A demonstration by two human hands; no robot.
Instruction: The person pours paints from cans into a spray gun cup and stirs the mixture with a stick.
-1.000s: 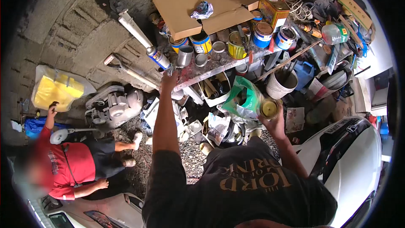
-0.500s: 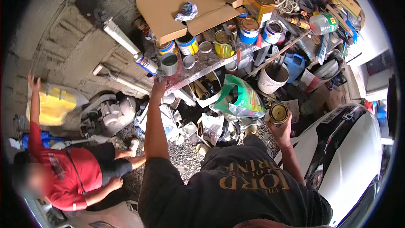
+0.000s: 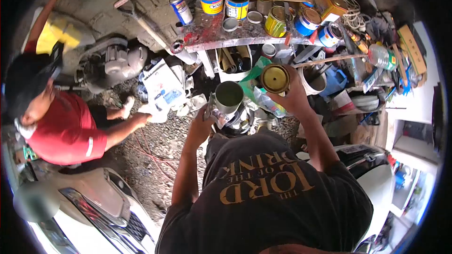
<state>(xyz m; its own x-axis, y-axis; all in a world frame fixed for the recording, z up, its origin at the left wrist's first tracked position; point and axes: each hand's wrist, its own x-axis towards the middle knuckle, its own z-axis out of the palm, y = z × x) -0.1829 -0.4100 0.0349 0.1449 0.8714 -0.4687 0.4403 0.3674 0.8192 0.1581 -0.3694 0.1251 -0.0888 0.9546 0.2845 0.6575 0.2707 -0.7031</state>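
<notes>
My left hand (image 3: pixel 202 124) is closed on a grey metal cup (image 3: pixel 229 97), held in front of my chest with its open top facing up; the inside looks dark greenish. To its right, my right hand (image 3: pixel 295 95) grips a round can (image 3: pixel 275 79), whose gold-coloured top with a small dark centre faces me. The cup and can are apart. Behind them stands the stained workbench (image 3: pixel 202 39), with a yellow-green can (image 3: pixel 278 21), two blue-and-yellow cans and two small round lids on it.
A co-worker in a red shirt (image 3: pixel 66 127) is at the left, one arm raised. A green bag (image 3: pixel 254 77), a white bucket (image 3: pixel 314 81) and clutter lie below the bench. Vehicles are at the lower left (image 3: pixel 108 197) and right (image 3: pixel 372 174). A shovel handle (image 3: pixel 150 28) leans on the wall.
My left hand has taken the grey cup off the bench and brought it close to my body. The can in my right hand has moved up and left, nearer the cup. The co-worker has moved closer.
</notes>
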